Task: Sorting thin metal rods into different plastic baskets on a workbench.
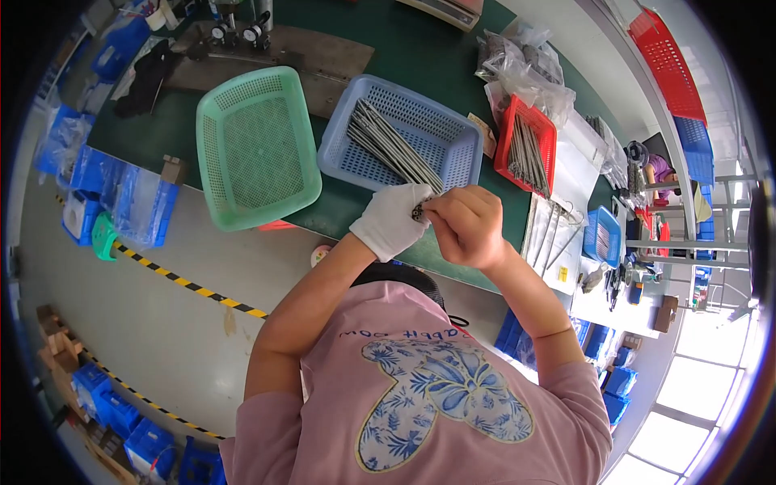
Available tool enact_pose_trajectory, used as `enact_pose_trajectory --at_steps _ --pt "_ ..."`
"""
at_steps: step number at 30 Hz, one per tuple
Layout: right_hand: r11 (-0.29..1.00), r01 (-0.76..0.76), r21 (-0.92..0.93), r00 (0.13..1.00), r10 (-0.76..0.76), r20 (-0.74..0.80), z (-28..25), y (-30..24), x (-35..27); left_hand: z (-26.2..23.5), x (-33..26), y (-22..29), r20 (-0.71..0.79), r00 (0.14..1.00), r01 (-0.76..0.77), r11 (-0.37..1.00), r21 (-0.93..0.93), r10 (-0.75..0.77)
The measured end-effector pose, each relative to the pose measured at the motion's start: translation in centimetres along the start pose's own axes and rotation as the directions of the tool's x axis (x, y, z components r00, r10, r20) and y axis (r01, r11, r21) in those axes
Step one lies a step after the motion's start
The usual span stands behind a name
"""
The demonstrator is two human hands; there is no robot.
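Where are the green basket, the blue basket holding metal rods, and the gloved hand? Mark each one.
green basket (257, 145), head view, on its mesh floor.
blue basket (436, 121), head view, on bare mesh floor right of the metal rods (392, 145).
left hand (396, 220), head view, on the white glove's back.

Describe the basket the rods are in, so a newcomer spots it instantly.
On the green table, three mesh baskets sit in a row. The middle one, the blue basket, holds a long rod bundle; its neighbours are an empty green basket and a smaller red basket.
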State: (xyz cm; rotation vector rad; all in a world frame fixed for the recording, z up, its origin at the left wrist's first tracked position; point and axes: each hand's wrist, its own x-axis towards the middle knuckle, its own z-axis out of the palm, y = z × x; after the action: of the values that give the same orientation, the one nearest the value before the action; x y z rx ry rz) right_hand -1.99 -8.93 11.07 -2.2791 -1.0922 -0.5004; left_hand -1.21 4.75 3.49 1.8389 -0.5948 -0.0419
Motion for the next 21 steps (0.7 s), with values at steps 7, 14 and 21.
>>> enact_pose_trajectory --at_steps 7,14,21 --pt "0.999 0.028 -0.043 0.999 -0.027 0.024 -0.2 -0.2 0.5 0.5 -0.1 -0.8 -0.023 1.000 0.002 0.996 -0.087 -0.004" --pt "0.993 0.072 -0.097 0.996 -0.076 -0.040 -0.1 -0.4 -0.4 0.5 -0.1 0.2 0.043 0.999 0.021 0.998 0.056 -0.024" --pt "0.999 0.025 -0.023 0.995 -0.027 -0.093 -0.7 -0.7 -0.6 0.8 -0.3 0.5 0.056 0.997 0.039 0.991 0.131 -0.047"
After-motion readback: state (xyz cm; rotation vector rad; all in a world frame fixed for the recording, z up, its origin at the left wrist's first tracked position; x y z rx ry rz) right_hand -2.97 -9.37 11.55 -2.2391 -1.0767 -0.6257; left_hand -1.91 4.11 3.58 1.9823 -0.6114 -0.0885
